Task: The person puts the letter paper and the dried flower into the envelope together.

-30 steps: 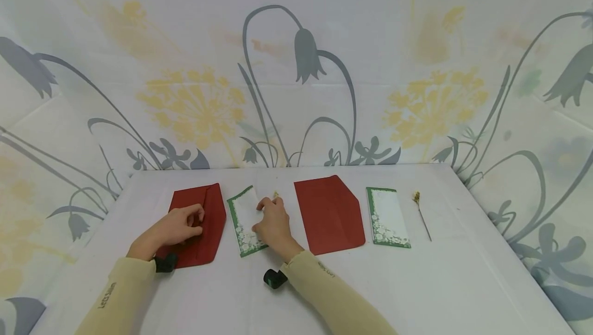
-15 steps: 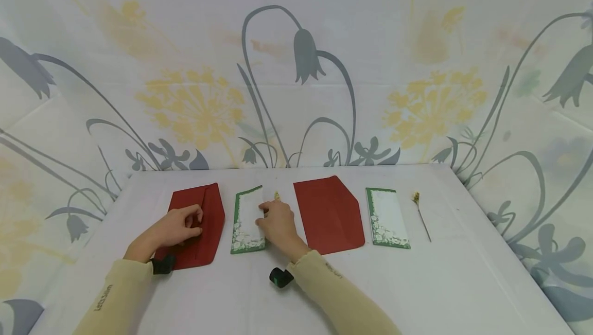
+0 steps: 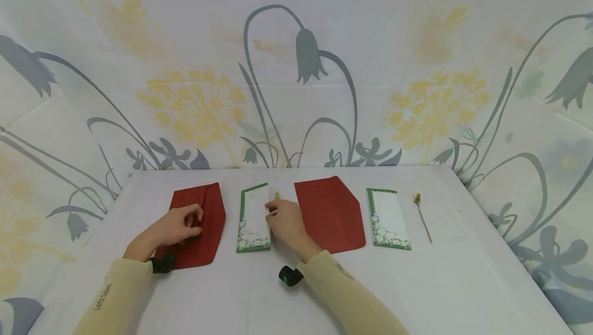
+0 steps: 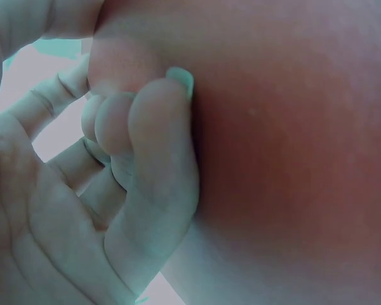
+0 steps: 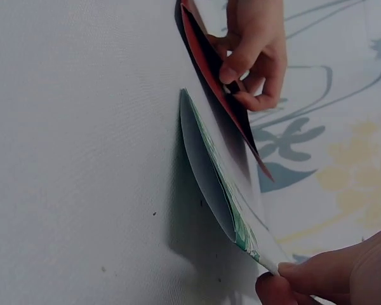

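Observation:
At the left of the head view lies a red envelope (image 3: 212, 227); my left hand (image 3: 178, 226) pinches its edge between thumb and curled fingers. In the right wrist view the envelope's mouth gapes beside that hand. A white folded card (image 3: 254, 216) with a green floral border is just right of it. My right hand (image 3: 289, 224) pinches the card's right edge between thumb and fingertips. Seen in the right wrist view, the card (image 5: 206, 168) is tilted up off the table, with its two layers spread apart. Behind my right hand a small yellow flower head (image 3: 277, 195) peeks out, its stem hidden.
A second red envelope (image 3: 329, 216) lies flat to the right of my right hand. Farther right are another green-bordered card (image 3: 388, 217) and a dried yellow flower (image 3: 422, 216) on a thin stem. A white cloth covers the table (image 3: 222, 299), with a floral curtain (image 3: 296, 119) behind.
My right hand has moved right, turning the card from a slant to nearly straight and shifting it away from the left envelope. My left hand has stayed in place.

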Tool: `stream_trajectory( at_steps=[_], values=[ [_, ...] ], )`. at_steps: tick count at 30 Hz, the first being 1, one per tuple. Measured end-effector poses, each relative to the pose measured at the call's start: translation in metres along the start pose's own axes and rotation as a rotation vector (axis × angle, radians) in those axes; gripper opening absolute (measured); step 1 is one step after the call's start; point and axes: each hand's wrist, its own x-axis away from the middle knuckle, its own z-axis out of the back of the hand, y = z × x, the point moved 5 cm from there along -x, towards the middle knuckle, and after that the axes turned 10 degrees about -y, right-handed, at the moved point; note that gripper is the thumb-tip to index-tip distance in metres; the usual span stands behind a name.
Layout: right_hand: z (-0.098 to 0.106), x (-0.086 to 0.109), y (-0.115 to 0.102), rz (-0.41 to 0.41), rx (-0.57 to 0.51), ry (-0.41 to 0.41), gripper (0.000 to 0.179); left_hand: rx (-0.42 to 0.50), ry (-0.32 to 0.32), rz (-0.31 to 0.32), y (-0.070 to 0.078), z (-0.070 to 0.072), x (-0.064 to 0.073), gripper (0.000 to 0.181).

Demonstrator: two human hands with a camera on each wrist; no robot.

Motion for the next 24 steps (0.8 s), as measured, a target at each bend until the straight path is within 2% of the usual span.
stream_trajectory(
  at_steps=[6,14,24],
  values=[
    [0.0046,0.0022,0.0024,0.044,-0.082,-0.018,0.03,0.013,-0.003,0.018,-0.0034,0.0001,-0.001,0.021],
    [0.0096,0.0041,0.0027,0.084,-0.192,-0.046,0.032,0.021,0.007,0.006,-0.0026,0.0011,-0.0011,0.021],
    [0.0082,0.0033,-0.0026,0.115,-0.23,-0.082,0.036,0.038,0.005,-0.018,-0.0025,-0.0005,0.0007,0.02]
  ],
)
